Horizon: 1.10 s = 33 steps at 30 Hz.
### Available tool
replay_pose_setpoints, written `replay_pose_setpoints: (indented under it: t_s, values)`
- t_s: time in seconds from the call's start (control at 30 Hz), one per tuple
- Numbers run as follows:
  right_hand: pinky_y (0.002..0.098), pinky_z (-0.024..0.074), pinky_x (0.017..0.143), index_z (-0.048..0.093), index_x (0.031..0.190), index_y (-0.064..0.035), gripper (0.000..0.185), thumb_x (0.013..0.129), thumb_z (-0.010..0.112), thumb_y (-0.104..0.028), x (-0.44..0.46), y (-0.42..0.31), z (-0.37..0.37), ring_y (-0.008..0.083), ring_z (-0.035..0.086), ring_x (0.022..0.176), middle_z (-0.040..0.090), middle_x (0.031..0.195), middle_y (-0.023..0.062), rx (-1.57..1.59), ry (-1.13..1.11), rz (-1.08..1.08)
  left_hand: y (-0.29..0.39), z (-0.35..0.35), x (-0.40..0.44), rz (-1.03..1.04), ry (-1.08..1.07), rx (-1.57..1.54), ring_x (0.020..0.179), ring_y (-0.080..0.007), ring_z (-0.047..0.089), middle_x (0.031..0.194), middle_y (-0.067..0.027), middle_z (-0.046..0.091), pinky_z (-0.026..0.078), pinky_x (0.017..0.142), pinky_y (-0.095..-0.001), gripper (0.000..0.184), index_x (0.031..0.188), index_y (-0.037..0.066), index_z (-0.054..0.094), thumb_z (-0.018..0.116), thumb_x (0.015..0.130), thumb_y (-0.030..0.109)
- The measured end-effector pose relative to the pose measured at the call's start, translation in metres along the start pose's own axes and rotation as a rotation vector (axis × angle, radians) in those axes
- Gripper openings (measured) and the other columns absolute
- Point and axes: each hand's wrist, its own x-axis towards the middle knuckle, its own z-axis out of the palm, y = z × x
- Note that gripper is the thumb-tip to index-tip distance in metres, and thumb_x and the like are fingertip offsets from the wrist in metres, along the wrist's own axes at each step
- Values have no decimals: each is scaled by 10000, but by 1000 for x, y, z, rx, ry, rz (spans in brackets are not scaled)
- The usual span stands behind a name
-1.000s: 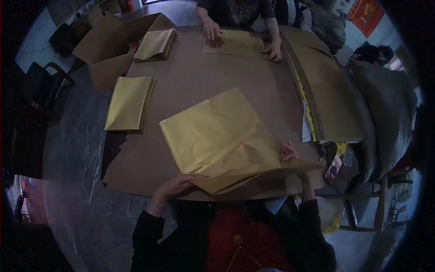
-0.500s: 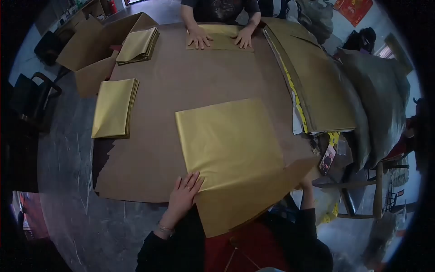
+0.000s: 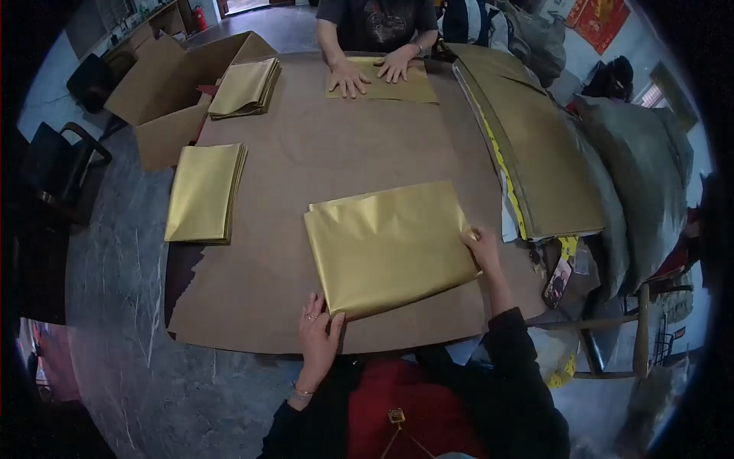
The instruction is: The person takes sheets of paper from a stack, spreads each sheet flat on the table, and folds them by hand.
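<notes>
A shiny gold sheet [image 3: 390,249], folded over on itself, lies on the brown board-covered table in front of me. Its fold runs along the side nearest my body. At the sheet's lower left corner rests my left hand [image 3: 319,333], fingers stretched out and thumb apart, touching the corner. My right hand [image 3: 483,249] is closed on the sheet's right edge, with the fingertips pinched over it. Across the table, a person's two hands [image 3: 371,74] press flat on another gold sheet [image 3: 417,83].
Two stacks of folded gold sheets lie at left: a nearer stack [image 3: 205,191] and a farther stack [image 3: 243,86]. Behind them stands an open cardboard box [image 3: 164,145]. Large flat gold-brown sheets [image 3: 535,145] are piled at right, beside a phone [image 3: 558,283] and stuffed sacks [image 3: 638,176].
My right hand has brought the sheet's near flap up and over onto the rest of it, moving from below the table edge to the right edge. The other person's hands have shifted closer together.
</notes>
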Motion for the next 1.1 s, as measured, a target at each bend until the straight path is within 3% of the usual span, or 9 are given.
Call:
replay_pose_setpoints:
  t_s: [0.1, 0.3, 0.37, 0.43, 0.47, 0.57, 0.77, 0.83, 1.1]
  values:
    - [380, 486, 826, 564, 1144, 21, 457, 778, 682, -225, -2, 4, 1, 296, 625, 968, 636, 1064, 192, 4, 26, -78, -6, 5, -2, -30, 111, 150, 1318, -394, 310, 1397, -170, 409, 251, 1059, -515, 298, 677, -1, 509, 620, 871, 195]
    - [375, 436, 925, 513, 1227, -33, 478, 796, 660, -179, -9, -4, 5, 273, 543, 1131, 531, 1265, 166, -130, 119, -229, 2, 8, 1, -86, 111, 235, 1323, -378, 310, 1414, -159, 389, 232, 1066, -525, 307, 667, 4, 492, 622, 874, 190]
    - [388, 455, 893, 539, 1221, -63, 447, 821, 632, -239, -18, -28, 4, 295, 566, 1091, 581, 1202, 149, -194, 146, -153, 0, 10, 1, -40, 144, 250, 1318, -380, 317, 1409, -154, 398, 241, 1064, -520, 320, 663, 0, 492, 632, 868, 202]
    - [391, 470, 856, 597, 1168, -85, 386, 840, 601, -288, -26, -51, -5, 312, 594, 1034, 635, 1096, 146, -268, -35, 78, 2, 9, -1, -62, 134, 261, 1316, -380, 320, 1405, -151, 404, 244, 1062, -521, 325, 658, -1, 486, 637, 863, 201]
    - [391, 479, 829, 639, 1099, -73, 341, 843, 583, -291, -18, -33, 1, 323, 615, 981, 659, 1005, 166, -196, 34, -28, 3, 10, 1, -83, 137, 270, 1314, -380, 322, 1401, -149, 410, 246, 1059, -522, 330, 652, -1, 481, 642, 858, 199]
    - [389, 476, 835, 643, 1092, -79, 333, 846, 566, -290, -18, -34, 3, 325, 616, 977, 652, 1014, 179, -245, 97, -188, 3, 10, 2, -51, 145, 281, 1302, -387, 340, 1388, -157, 423, 257, 1051, -528, 319, 651, -4, 489, 647, 851, 187]
    - [402, 478, 823, 641, 1093, -92, 320, 836, 559, -262, -20, -38, 9, 326, 618, 952, 652, 1014, 169, -258, 98, -45, -2, 12, 4, 0, 177, 331, 1288, -389, 357, 1368, -165, 441, 272, 1049, -523, 332, 628, 0, 473, 664, 837, 175]
    - [403, 481, 812, 650, 1069, -106, 291, 838, 551, -254, -22, -37, 11, 320, 621, 928, 655, 986, 156, -297, 171, -188, 2, 11, 3, -33, 169, 308, 1288, -390, 357, 1361, -176, 444, 272, 1053, -519, 324, 630, 1, 476, 674, 828, 165]
    - [396, 474, 805, 634, 1040, -106, 257, 812, 581, -214, -25, -41, 14, 311, 594, 952, 621, 1022, 128, -311, 210, -141, -4, 13, 2, 15, 199, 299, 1281, -405, 362, 1354, -191, 448, 287, 1036, -533, 314, 640, 6, 471, 683, 817, 154]
